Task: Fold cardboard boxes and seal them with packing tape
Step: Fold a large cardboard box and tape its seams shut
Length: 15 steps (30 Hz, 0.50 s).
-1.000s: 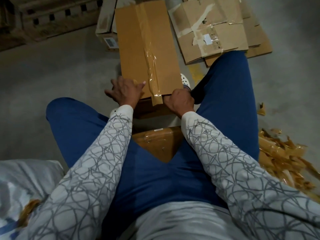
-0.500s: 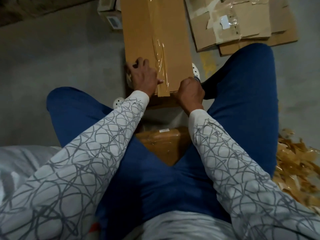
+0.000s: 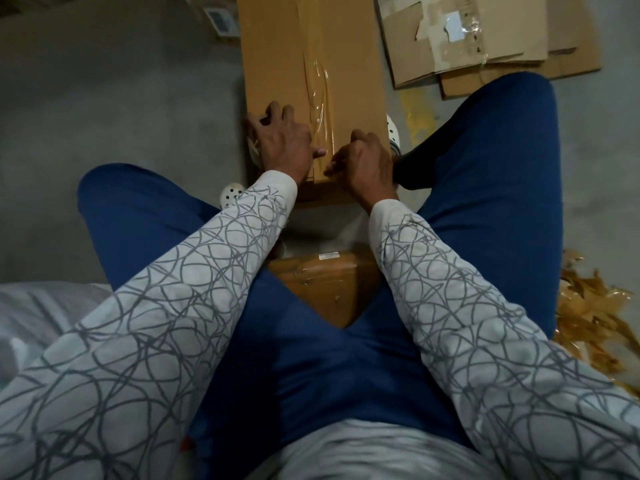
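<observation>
No text is legible. The label (image 3: 221,19) on the small carton (image 3: 204,1) and the sticker (image 3: 328,255) on the wrapped parcel (image 3: 322,289) are too blurred to read.

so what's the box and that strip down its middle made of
The box looks like matte brown cardboard, flat and dull. The tape strip seems to be thin clear plastic film: glossy wrinkles catch the light and the brown shows through.
</observation>
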Motion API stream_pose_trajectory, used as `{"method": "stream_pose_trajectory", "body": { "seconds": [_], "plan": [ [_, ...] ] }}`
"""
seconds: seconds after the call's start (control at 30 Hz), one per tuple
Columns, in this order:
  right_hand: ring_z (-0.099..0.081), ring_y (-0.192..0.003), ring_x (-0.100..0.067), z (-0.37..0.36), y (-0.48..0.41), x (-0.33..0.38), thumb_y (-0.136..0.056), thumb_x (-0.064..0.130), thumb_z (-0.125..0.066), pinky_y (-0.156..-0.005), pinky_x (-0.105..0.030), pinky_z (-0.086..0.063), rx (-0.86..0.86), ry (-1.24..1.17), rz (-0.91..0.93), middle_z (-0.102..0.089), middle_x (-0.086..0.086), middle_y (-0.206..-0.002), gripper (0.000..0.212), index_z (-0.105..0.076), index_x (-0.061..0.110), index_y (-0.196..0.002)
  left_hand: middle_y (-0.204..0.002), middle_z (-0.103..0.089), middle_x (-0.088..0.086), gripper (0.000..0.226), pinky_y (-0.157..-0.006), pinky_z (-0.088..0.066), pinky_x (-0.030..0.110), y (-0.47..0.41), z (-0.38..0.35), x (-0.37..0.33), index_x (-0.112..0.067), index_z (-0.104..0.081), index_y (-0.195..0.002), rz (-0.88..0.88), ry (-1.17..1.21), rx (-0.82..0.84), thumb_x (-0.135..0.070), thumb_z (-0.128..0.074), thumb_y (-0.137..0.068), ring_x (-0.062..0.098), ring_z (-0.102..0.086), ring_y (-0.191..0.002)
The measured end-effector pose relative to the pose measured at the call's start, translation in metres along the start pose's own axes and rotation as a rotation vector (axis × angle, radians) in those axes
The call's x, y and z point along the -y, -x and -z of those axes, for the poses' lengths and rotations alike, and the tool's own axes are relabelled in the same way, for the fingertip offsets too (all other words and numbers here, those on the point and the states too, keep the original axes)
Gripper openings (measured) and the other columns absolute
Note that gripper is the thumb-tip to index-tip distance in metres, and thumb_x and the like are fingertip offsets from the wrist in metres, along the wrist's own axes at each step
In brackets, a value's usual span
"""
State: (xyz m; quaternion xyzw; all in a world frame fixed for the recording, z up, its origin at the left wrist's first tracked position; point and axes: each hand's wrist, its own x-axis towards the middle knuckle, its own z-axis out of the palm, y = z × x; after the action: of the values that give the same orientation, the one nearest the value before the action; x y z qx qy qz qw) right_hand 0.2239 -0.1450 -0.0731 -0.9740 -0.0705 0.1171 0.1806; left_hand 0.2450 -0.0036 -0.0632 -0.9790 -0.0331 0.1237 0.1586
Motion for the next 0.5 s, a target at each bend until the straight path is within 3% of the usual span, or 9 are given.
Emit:
{"method": "stream_pose_trajectory", "body": {
  "seconds": [0.2,0.33,0.5],
  "plan": [
    [-0.053,-0.100,-0.025,-0.007,0.001,-0.001,-0.077,0.038,-0.085,-0.078,-0.039,-0.050,0.029,0.051,0.023,-0.058,-0.004,-0.108,0.032,-0.077,0.025,-0.106,-0.138,-0.052,0.010,0.060,-0.099,-0.031,0.059,0.002,-0.002,0.003,-0.023,-0.072,-0.114,0.020,0.022,0.009,-0.074,-0.052,-0.088,0.034,-0.038,-0.130],
    [-0.057,-0.091,-0.030,-0.020,0.006,-0.002,-0.080,0.023,-0.081,-0.067,-0.039,-0.048,-0.076,0.151,0.127,-0.059,-0.009,-0.105,0.032,-0.074,0.017,-0.111,-0.134,-0.054,0.010,0.063,-0.098,-0.032,0.059,0.001,-0.004,0.002,-0.022,-0.072,-0.112,0.023,0.009,-0.004,-0.076,-0.051,-0.087,0.034,-0.039,-0.127],
    [-0.059,-0.081,-0.036,-0.041,0.013,-0.001,-0.084,0.015,-0.073,-0.064,-0.041,-0.046,-0.180,0.136,0.197,-0.062,-0.016,-0.104,0.031,-0.070,0.010,-0.114,-0.134,-0.054,0.010,0.063,-0.099,-0.031,0.060,0.002,-0.006,0.002,-0.022,-0.071,-0.115,0.034,0.051,0.008,-0.074,-0.051,-0.088,0.034,-0.039,-0.129]
  ]
}}
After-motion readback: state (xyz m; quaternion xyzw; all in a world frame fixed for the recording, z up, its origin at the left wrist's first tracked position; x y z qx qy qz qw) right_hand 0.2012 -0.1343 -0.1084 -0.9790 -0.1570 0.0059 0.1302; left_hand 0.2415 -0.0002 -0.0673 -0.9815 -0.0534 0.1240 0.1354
